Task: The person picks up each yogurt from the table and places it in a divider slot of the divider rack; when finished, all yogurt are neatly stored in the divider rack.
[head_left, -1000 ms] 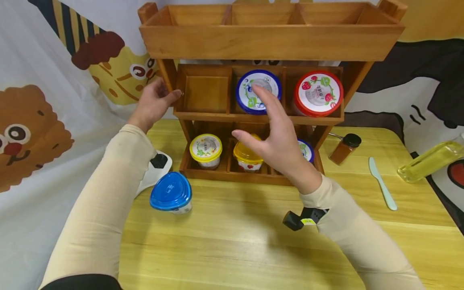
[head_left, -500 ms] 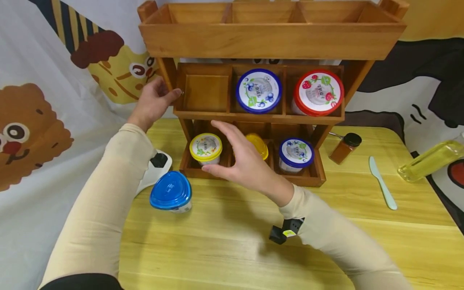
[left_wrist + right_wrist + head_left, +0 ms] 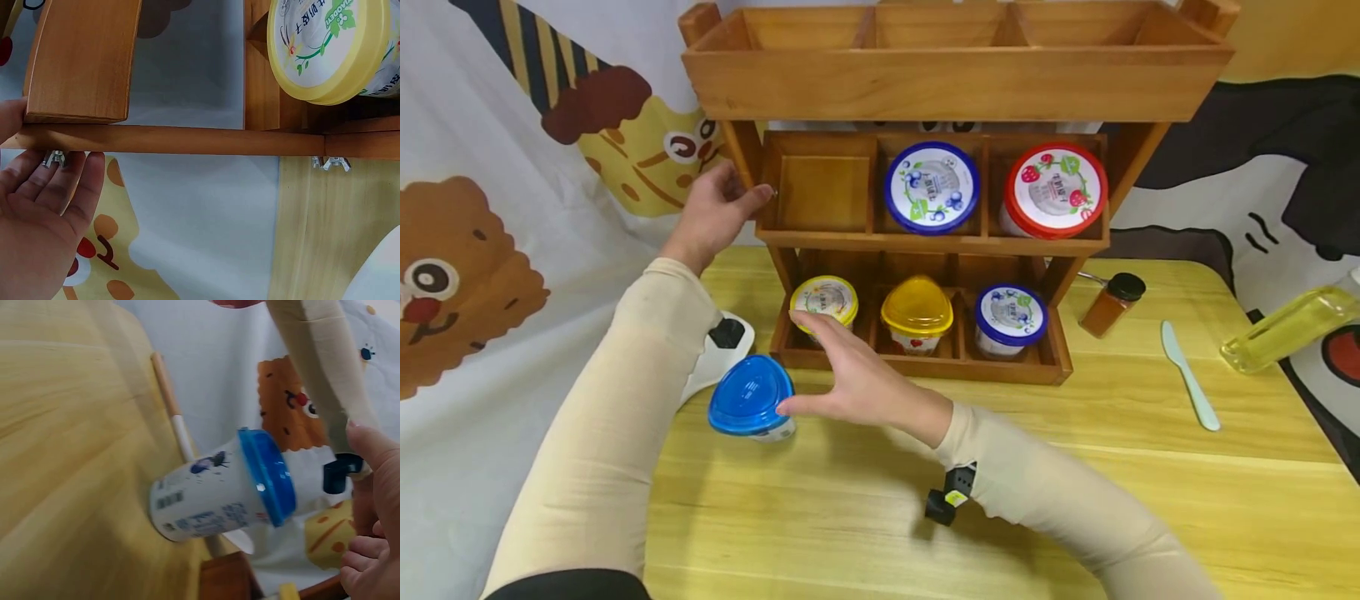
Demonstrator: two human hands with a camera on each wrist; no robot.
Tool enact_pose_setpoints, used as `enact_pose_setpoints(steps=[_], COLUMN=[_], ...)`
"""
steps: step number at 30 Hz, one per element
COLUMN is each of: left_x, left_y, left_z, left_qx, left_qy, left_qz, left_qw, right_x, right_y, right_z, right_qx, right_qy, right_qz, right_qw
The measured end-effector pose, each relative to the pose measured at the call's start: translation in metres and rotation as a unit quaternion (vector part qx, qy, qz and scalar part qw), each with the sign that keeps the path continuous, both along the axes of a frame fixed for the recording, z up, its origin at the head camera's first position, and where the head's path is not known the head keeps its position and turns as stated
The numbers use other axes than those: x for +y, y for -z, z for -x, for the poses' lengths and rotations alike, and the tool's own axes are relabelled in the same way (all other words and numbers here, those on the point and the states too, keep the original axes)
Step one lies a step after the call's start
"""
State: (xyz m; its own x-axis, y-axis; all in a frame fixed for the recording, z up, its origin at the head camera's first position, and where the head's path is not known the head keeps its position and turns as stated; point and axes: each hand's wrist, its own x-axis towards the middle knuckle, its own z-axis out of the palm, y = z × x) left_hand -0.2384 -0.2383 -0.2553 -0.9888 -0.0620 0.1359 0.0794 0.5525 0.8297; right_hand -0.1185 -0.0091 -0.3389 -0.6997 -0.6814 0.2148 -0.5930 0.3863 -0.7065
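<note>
My left hand (image 3: 711, 215) grips the left side of a three-tier wooden rack (image 3: 955, 87). In the left wrist view its thumb lies on one side of a wooden rail (image 3: 200, 140) and its fingers on the other, near a wing nut. My right hand (image 3: 865, 383) has thumb and fingers spread apart, holding nothing. Its thumb tip overlaps the right edge of a blue-lidded tub (image 3: 748, 396) in the head view; the right wrist view shows the white tub standing on the table with a gap to the hand.
Blue-lidded (image 3: 932, 188) and red-lidded (image 3: 1056, 192) tubs sit in the middle tier. Below are tubs with yellow (image 3: 917, 308) and blue lids. A white utensil (image 3: 718, 358) lies left; a spice jar (image 3: 1112, 304), knife (image 3: 1190, 375) and oil bottle (image 3: 1292, 329) are right.
My right hand has moved down and left, from before the middle tier, past the lower tubs, to beside the blue-lidded tub on the table. The left hand has stayed on the rack.
</note>
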Motion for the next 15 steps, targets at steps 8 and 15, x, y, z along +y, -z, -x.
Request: enact_pose_setpoints(steps=[8,15], left_x=[0.0,-0.001], left_y=[0.0,0.001], left_z=[0.0,0.001], left_qx=[-0.007,-0.009], left_qy=[0.001,-0.001], left_qz=[-0.007,0.0], left_qw=[1.0,1.0], right_x=[-0.014,-0.025], right_y=[0.024,0.041], right_z=[-0.003,-0.004], right_qx=[-0.044,-0.045], right_qy=[-0.035,-0.053], right_qz=[-0.019,-0.014], right_qw=[0.9983,0.9975])
